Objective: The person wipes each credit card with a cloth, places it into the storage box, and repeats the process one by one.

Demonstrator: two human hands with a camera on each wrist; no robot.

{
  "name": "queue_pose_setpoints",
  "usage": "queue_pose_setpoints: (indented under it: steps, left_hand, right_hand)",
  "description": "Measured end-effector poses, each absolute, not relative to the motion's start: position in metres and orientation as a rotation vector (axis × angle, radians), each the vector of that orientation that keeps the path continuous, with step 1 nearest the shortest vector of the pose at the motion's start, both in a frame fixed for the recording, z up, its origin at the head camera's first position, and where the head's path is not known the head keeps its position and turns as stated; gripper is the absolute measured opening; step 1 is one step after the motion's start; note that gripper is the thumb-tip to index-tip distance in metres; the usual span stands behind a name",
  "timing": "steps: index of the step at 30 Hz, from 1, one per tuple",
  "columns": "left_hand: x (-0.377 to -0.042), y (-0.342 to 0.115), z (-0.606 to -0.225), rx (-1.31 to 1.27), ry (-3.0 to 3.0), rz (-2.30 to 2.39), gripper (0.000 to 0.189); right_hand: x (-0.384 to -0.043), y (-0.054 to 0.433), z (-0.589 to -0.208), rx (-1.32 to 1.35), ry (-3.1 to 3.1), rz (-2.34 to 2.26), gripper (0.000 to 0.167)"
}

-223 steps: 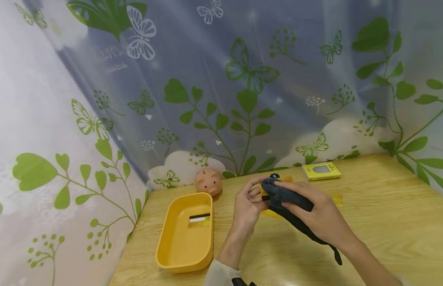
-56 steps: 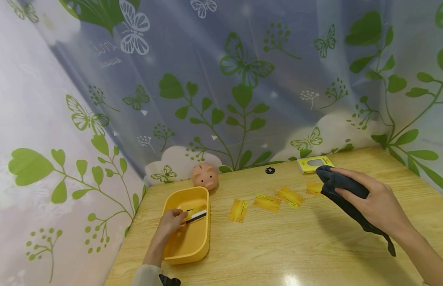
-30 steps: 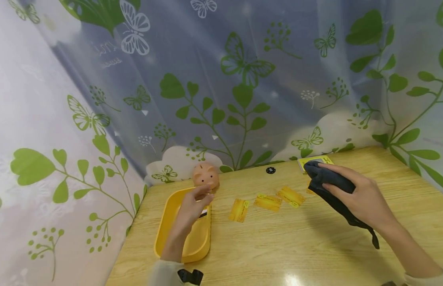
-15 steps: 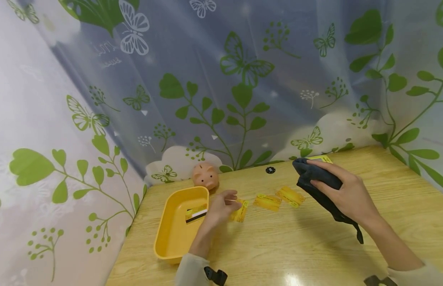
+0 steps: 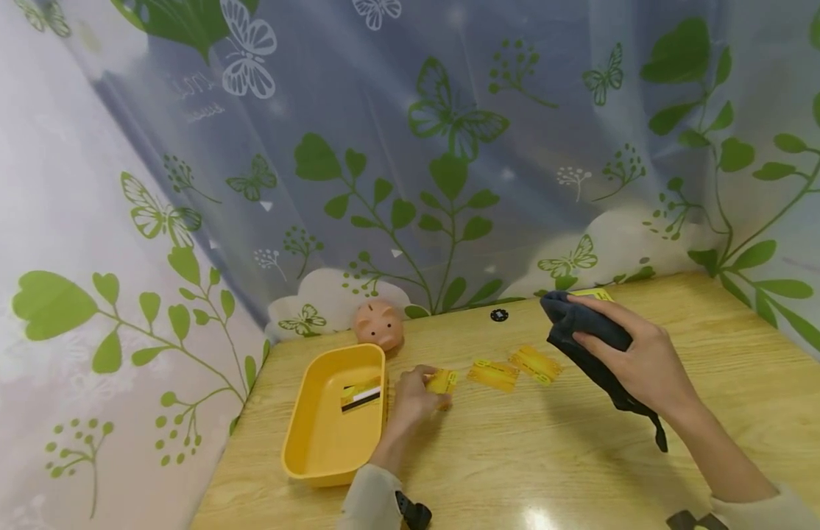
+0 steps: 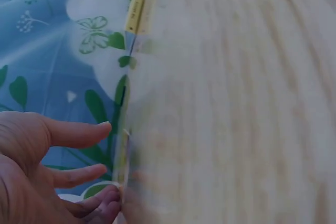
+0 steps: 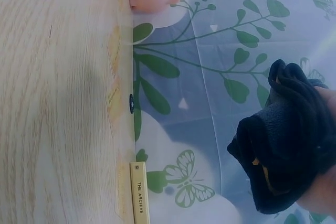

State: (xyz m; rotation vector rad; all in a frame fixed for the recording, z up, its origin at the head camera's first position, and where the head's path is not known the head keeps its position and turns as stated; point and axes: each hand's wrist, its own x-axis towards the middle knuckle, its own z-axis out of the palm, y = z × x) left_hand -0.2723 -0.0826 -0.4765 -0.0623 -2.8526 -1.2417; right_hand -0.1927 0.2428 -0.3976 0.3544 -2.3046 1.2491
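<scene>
My left hand (image 5: 415, 397) is at the leftmost yellow card (image 5: 442, 380) on the table, thumb and fingers apart at its near and far sides. The left wrist view shows that hand (image 6: 52, 166) low by the tabletop, thumb extended. My right hand (image 5: 648, 361) grips a soft dark-blue pouch (image 5: 585, 324) with a black strap hanging from it, above the table. In the right wrist view the pouch (image 7: 289, 140) has a folded mouth with a bit of yellow inside. Two more yellow cards (image 5: 492, 374) lie to the right of the left hand.
A yellow tray (image 5: 330, 449) at the left holds a card with a black stripe (image 5: 360, 401). Behind it sits a pink piggy bank (image 5: 379, 325). A black chip (image 5: 499, 315) lies at the back. A yellow box (image 5: 598, 294) is partly hidden by the pouch.
My left hand has gone from inside the tray rightward to the leftmost card. The right hand has carried the pouch left, covering the rightmost card. Earlier, both hands were at the pouch.
</scene>
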Motion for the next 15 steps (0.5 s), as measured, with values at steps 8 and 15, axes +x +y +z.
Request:
queue_pose_setpoints:
  steps: [8,15]
  left_hand:
    - [-0.2736,-0.0814,-0.4809,-0.005,-2.928,-1.033,0.065]
    - [-0.2726,-0.0838,-0.4795,-0.007,-2.979,-1.041,0.063]
  right_hand:
    - [-0.1923,0.2436,-0.3962,0.357,-2.296,1.265,0.053]
    - [-0.192,0.2451,-0.3957,0.34,-2.312,1.278,0.053]
